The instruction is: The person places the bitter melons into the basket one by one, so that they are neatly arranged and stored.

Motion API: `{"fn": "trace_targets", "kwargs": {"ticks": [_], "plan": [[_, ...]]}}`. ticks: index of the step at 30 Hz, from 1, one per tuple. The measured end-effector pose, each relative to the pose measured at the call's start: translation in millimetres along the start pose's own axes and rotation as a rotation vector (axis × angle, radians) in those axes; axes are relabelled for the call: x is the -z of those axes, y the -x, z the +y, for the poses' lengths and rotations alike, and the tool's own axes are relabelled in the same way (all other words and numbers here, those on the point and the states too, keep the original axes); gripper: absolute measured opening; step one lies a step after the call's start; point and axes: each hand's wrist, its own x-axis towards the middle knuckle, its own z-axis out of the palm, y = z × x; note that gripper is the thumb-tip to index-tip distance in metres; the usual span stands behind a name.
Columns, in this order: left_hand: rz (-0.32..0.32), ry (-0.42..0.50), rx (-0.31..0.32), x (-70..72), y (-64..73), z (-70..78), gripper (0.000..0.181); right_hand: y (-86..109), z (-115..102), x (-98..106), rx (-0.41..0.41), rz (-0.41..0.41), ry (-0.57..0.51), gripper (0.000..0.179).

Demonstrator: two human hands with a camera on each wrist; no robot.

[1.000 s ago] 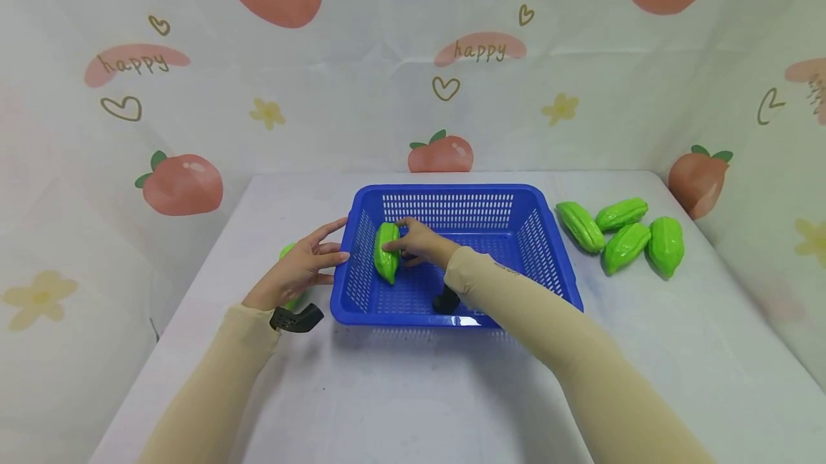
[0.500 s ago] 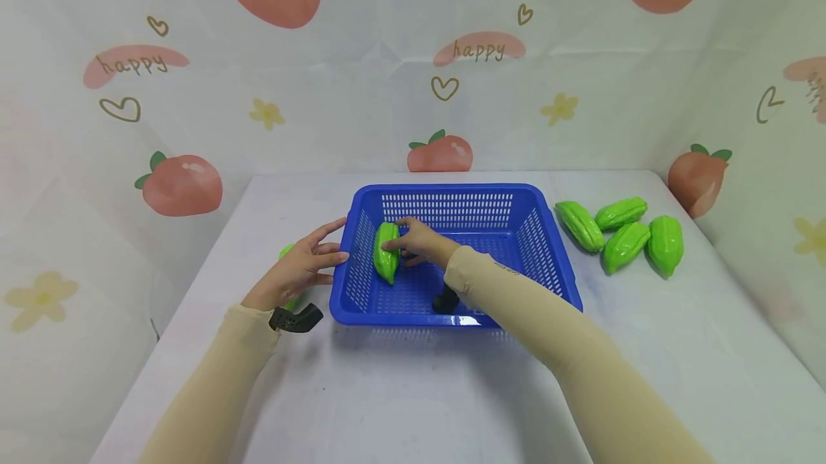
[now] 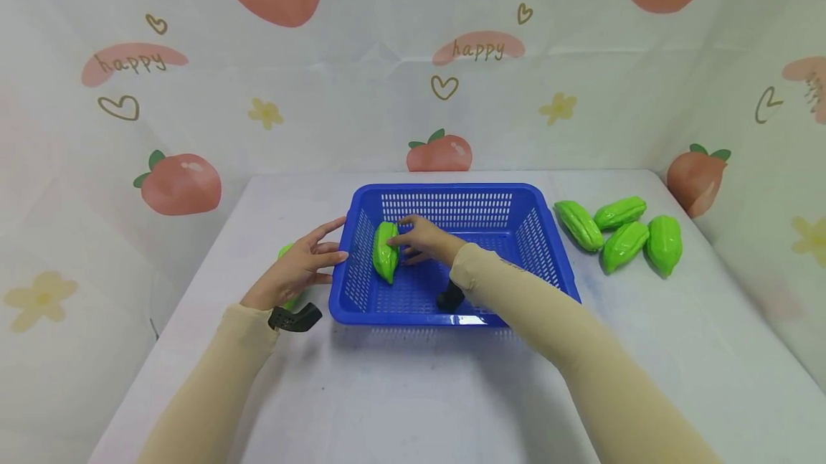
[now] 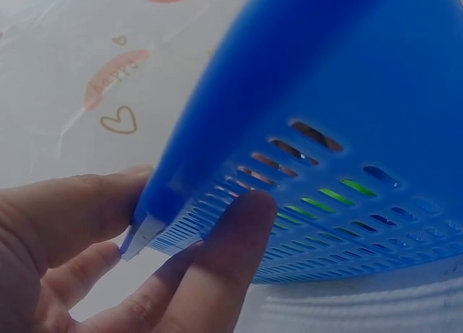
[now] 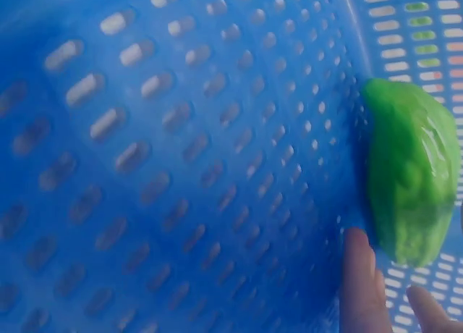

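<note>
A glossy green ridged fruit with a pointed end [image 3: 386, 252] lies in the blue plastic basket [image 3: 439, 320], against its left wall. My right hand [image 3: 426, 238] is inside the basket just right of that fruit, fingers spread. In the right wrist view, the fingers [image 5: 362, 282] are apart from the green fruit [image 5: 412, 174]. My left hand [image 3: 297, 267] rests its extended fingertips on the basket's left rim and outer wall. The left wrist view shows those fingers [image 4: 224, 268] against the slotted wall [image 4: 325, 166]. Another green fruit [image 3: 284, 252] is mostly hidden behind the left hand.
Several similar green fruits [image 3: 624, 247] lie on the white table [image 3: 413, 392] to the right of the basket. A white printed cloth [image 3: 361, 91] hangs behind and around the table. A black wrist camera [image 3: 295, 318] is on the left wrist.
My right hand has loosened from the green fruit and drawn slightly right. The fruit stays by the left wall. The left hand and basket have hardly moved.
</note>
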Motion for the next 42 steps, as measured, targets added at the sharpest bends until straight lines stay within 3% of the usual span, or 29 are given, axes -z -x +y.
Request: {"fn": "trace_targets", "kwargs": {"ticks": [5,11,20,25,31,37,42], "plan": [[-0.006,0.015,-0.012,-0.7,-0.2,0.2,0.079,2.0,-4,11,0.010,0.023,0.019,0.059],[-0.029,0.038,-0.032,-0.6,0.2,0.4,0.079,13.7,-16,22,0.023,-0.018,-0.069,0.048],[-0.029,0.037,-0.031,0.0,0.6,0.0,0.080,44.2,-40,48,0.152,-0.076,-0.145,0.044],[-0.024,0.014,-0.027,0.6,1.0,0.2,0.080,69.0,-53,73,0.239,-0.105,-0.177,0.042],[-0.023,0.006,-0.025,0.6,1.1,0.2,0.080,97.7,-60,107,0.321,-0.094,-0.239,0.027],[-0.024,0.013,-0.024,0.8,1.8,0.7,0.079,120.0,-57,143,0.404,-0.105,-0.288,0.022],[-0.024,0.011,-0.026,0.0,1.3,1.1,0.079,139.9,-49,168,0.454,-0.046,-0.333,0.027]]}}
